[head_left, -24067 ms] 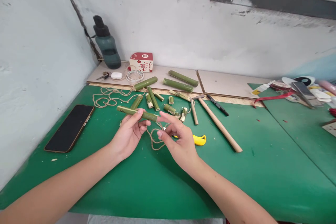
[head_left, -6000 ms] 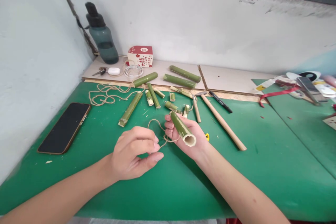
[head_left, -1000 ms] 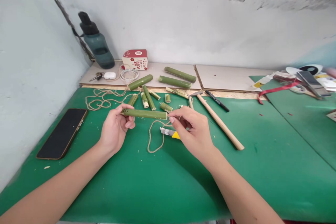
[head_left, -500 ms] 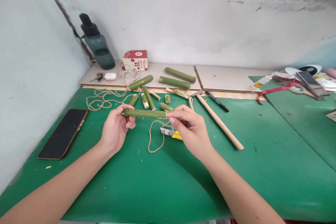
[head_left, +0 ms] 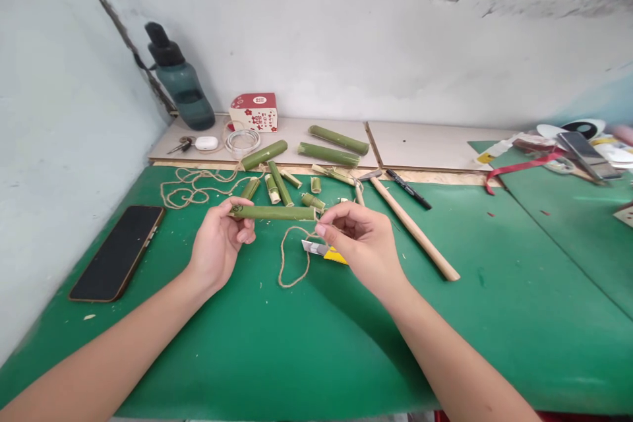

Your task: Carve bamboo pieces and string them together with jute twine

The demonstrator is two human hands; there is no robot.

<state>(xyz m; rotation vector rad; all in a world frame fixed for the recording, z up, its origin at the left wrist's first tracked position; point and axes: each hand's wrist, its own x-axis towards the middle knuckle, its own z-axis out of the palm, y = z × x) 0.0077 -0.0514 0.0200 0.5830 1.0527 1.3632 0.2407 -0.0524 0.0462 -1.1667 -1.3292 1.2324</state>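
A green bamboo piece with dark marks near its left end lies level above the mat. My left hand is closed around that marked end. Thumb and fingers of my right hand are pinched together just at the bamboo's other end; what sits between the fingertips is too small to make out. Below them, a loop of twine lies on the green mat. Beside it is a utility knife with a yellow body, partly hidden by my right hand.
Several cut bamboo pieces lie beyond my hands. A wooden-handled hammer and black marker are to the right. Left are a phone and tangled twine. Behind stand a bottle and red-white box.
My right fingertips have shifted slightly right, off the end of the bamboo piece, and more of that end shows. My left hand keeps its hold.
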